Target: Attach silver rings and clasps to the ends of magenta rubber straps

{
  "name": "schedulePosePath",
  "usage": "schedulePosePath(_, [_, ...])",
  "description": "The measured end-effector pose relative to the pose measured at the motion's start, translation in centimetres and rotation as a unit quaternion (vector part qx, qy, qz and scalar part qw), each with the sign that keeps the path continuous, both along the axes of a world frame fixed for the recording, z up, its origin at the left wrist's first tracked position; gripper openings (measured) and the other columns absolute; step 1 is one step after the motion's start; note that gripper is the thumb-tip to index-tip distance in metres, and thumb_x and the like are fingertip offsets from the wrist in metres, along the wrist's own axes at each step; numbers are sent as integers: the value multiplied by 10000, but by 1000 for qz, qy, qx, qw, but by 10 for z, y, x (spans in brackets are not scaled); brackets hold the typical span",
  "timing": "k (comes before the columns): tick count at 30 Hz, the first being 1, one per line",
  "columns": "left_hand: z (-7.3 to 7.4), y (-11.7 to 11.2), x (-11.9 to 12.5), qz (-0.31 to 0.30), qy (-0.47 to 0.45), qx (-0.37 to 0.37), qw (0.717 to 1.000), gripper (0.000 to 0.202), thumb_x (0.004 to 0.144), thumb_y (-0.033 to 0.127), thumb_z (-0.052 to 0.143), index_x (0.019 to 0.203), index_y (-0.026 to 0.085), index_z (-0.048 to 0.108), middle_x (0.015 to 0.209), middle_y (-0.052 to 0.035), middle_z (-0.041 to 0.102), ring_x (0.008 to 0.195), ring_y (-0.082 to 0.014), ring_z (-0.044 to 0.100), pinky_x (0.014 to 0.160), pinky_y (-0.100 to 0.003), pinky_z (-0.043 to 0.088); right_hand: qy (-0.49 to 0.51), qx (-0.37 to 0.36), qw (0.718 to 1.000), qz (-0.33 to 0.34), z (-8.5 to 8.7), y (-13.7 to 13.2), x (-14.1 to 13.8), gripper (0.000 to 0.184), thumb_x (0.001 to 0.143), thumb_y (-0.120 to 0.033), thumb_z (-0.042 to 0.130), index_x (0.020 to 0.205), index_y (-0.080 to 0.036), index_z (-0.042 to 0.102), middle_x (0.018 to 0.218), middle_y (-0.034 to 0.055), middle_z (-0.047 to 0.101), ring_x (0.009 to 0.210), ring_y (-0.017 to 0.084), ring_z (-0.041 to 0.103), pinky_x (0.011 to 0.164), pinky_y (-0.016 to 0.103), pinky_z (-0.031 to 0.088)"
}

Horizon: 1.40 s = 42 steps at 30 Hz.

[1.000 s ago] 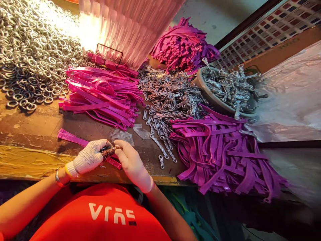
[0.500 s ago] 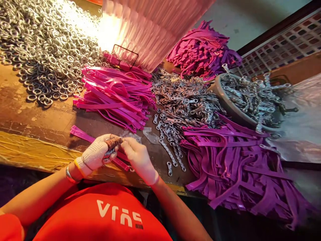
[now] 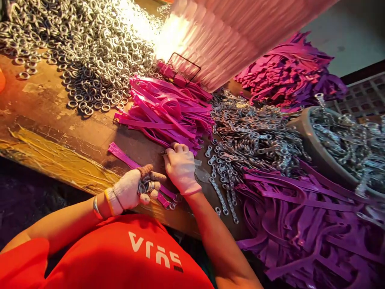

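My left hand [image 3: 135, 190], in a white knitted glove, rests near the table's front edge with its fingers curled round several metal rings [image 3: 146, 187]. A pink strap [image 3: 132, 162] lies flat on the table under and beside it. My right hand [image 3: 181, 167], also gloved, reaches forward with its fingers bent down at the near end of the pile of pink straps [image 3: 168, 110], pinching there; what it grips is hidden. Loose metal clasps [image 3: 221, 192] lie just right of that hand.
A heap of silver rings [image 3: 84, 52] fills the back left. Metal clasps [image 3: 252, 132] are piled in the middle, more in a grey bowl [image 3: 306, 140] at right. Purple straps [image 3: 300, 208] spread at front right, more [image 3: 288, 72] at the back. A pink pleated lampshade [image 3: 234, 36] hangs above.
My right hand left my left hand and reached forward to the pink strap pile. My left hand stayed near the front edge with the rings. The view swung left.
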<state>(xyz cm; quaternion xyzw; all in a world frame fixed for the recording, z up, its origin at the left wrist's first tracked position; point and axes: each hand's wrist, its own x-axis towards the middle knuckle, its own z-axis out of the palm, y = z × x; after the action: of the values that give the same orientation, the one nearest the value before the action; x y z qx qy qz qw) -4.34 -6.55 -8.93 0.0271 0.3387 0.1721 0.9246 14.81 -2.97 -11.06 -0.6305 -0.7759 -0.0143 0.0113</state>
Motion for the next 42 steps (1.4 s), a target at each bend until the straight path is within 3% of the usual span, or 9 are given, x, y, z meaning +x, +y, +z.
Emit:
schedulePosePath(4, [-2,-9,8,-5,27,3,1000,188,851,244,651,998,131,680,650,-3,574,480,-84,530,346,-145,205,5,-15,1000,-27,2,0,-2,227,944,-260,531,965,-142,724,1063,211,658,925,308,518,748,406,400])
schedulePosePath(8, [0,-13,10,-28,56,80,995,237,776,333,728,883,134,658,545,33,491,418,-60,367,368,-173,146,139,-64,984,-88,16,0,0,274,953,-290,498,795,-174,689,901,130,654,855,250,532,754,360,399])
schedulePosePath(14, [6,-21,2,-85,28,178,980,373,778,481,771,868,133,671,608,53,440,454,-47,293,382,-197,117,445,-285,839,-131,42,-15,19,394,851,-558,592,749,-189,682,775,7,654,755,171,533,697,284,395])
schedulePosePath(19, [3,-30,3,-163,41,199,965,406,738,386,757,1050,128,734,753,-3,615,441,-44,355,357,-192,198,430,-306,832,-171,37,-28,33,383,825,-544,573,719,-189,670,708,-18,594,700,146,475,693,281,367])
schedulePosePath(25, [-1,-34,11,-241,83,214,943,478,743,322,705,1187,147,695,543,50,527,372,-64,318,352,-187,213,428,-283,844,-159,28,-34,43,320,822,-467,538,715,-192,660,740,-19,600,732,149,494,679,274,358])
schedulePosePath(29, [2,-33,13,-241,84,252,933,373,792,501,712,942,160,691,532,45,492,377,-72,303,360,-217,201,444,-279,834,-172,30,-34,44,308,793,-462,544,718,-191,669,741,-11,632,749,160,515,691,274,373])
schedulePosePath(35, [12,-30,21,-262,108,401,871,461,900,536,605,624,182,498,528,32,462,469,-93,361,441,-233,247,464,-274,818,-200,27,-37,43,306,790,-469,574,756,-186,685,754,-16,650,762,166,533,718,281,389])
schedulePosePath(39, [5,-24,27,-214,165,500,823,203,885,319,616,902,167,751,783,-28,722,687,-161,612,616,-231,454,457,-221,839,-194,23,-38,47,323,834,-484,557,805,-201,710,833,1,700,857,199,591,817,314,411])
schedulePosePath(42, [-2,-8,26,-191,228,603,740,328,874,196,566,1133,186,766,1032,-69,780,924,-212,703,842,-284,527,466,-103,847,-235,21,-42,59,317,845,-464,551,884,-207,732,968,31,737,984,229,619,926,351,423])
